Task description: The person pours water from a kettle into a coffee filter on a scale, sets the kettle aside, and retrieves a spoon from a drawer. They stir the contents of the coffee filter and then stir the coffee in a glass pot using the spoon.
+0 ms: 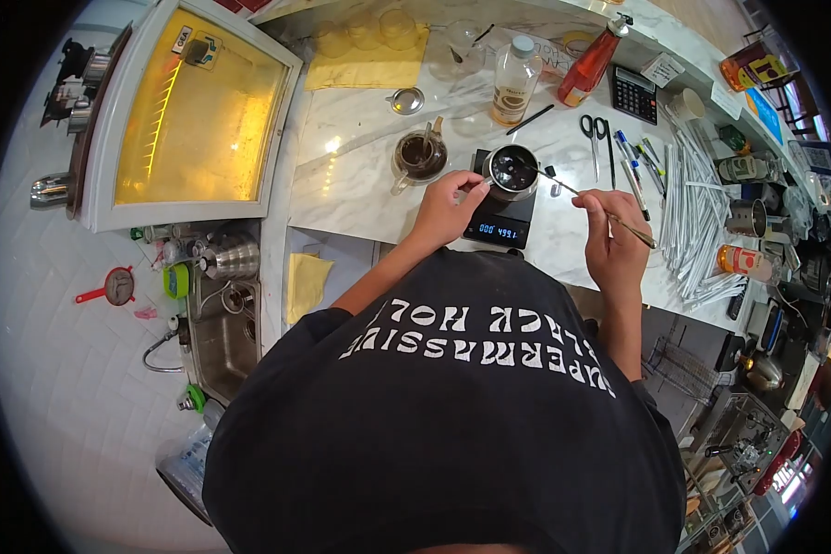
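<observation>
A round cup of dark liquid stands on a black digital scale with lit blue digits. The fingers of my left hand are closed on the cup's near left edge; whether on a handle or the rim I cannot tell. In my right hand is a long, thin metal spoon, pinched and slanting with its far end in the cup. Left of the cup sits a glass pot holding dark liquid and a stick-like piece. A small round metal lid lies behind it.
A clear bottle and a red pump bottle stand behind the cup. Scissors, pens, a calculator and many wrapped straws lie to the right. A yellow-lit glass-door cabinet and a sink are left.
</observation>
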The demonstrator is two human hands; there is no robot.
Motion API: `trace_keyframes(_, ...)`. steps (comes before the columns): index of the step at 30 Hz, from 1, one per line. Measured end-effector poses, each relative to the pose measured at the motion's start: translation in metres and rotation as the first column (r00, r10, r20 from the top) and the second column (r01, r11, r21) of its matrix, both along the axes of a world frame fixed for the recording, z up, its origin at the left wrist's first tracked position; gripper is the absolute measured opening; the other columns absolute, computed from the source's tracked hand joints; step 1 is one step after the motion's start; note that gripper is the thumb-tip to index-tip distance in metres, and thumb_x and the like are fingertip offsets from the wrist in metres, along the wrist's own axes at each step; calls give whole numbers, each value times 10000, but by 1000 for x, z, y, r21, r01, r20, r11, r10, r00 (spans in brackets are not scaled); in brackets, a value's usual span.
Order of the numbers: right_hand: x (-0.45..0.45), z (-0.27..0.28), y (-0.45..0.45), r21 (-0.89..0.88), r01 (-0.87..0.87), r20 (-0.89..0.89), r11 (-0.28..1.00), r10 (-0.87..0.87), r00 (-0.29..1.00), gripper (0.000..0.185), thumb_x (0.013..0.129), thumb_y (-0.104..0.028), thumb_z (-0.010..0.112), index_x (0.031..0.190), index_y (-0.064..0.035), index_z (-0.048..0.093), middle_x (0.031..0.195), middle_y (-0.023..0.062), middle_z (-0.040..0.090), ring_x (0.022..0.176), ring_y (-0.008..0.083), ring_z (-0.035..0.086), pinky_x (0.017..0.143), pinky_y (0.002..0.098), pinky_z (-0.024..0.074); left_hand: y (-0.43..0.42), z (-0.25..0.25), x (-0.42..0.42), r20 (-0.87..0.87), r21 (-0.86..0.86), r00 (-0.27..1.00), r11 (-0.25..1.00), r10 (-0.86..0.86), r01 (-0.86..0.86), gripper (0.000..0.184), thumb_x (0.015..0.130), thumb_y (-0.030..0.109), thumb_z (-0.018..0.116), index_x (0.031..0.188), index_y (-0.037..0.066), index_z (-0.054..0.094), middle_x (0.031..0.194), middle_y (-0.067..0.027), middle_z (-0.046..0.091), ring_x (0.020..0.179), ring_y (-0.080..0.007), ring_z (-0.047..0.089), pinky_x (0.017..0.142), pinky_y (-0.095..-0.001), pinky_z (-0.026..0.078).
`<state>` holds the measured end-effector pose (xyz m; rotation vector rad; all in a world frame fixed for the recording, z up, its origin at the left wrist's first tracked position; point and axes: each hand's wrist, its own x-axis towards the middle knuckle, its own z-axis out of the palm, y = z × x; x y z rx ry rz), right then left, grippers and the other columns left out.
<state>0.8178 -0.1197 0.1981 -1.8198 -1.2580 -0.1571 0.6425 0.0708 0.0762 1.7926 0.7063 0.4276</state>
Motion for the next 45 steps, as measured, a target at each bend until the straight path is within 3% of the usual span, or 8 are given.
trace_keyframes(7, 4, 4, -7, -21, -34, 11, 999, 34, 999, 52, 949, -58, 726, 929, -13, 713, 838, 88, 717, 753, 296, 647, 700, 386, 513, 1, 1, -1, -2, 31, 1000, 999, 4, -4, 271, 978, 213, 718, 1098, -30, 728, 1001, -139, 741, 912, -223, 704, 850, -350, 536)
trace_keyframes(10, 1, 2, 0, 1, -38, 24, 999, 37, 999, 64, 952, -61, 722, 916, -9, 711, 836, 90, 716, 751, 301, 649, 702, 390, 514, 2, -4, -1, -7, 10, 1000, 1000, -27, 27, 280, 1009, 248, 693, 1144, 4, 723, 1020, -70, 747, 918, -156, 673, 859, -338, 502)
trace_keyframes(40, 2, 3, -5, -31, -2, -4, 1000, 2, 1000, 34, 944, -52, 722, 946, -19, 714, 838, 93, 716, 755, 310, 640, 712, 393, 515, 0, 0, -1, -26, 42, 1000, 999, 3, -2, 263, 1002, 234, 700, 1137, 10, 727, 1014, -63, 749, 916, -149, 674, 865, -330, 508)
trace_keyframes(43, 3, 3, -8, -18, -43, 24, 999, 44, 999, 39, 948, -58, 720, 944, -19, 713, 832, 91, 713, 754, 307, 641, 711, 390, 514, -1, 4, 0, 24, 25, 1000, 1000, 16, -17, 255, 976, 202, 722, 1088, -27, 729, 991, -137, 742, 903, -220, 705, 842, -346, 532)
trace_keyframes(45, 0, 3, -4, 0, -64, 28, 998, 64, 998, 51, 955, -64, 713, 934, -17, 712, 828, 90, 711, 754, 304, 641, 710, 385, 513, -2, 2, 0, 24, 28, 1000, 999, 15, -15, 257, 975, 201, 723, 1091, -29, 728, 990, -136, 743, 903, -216, 705, 844, -347, 533)
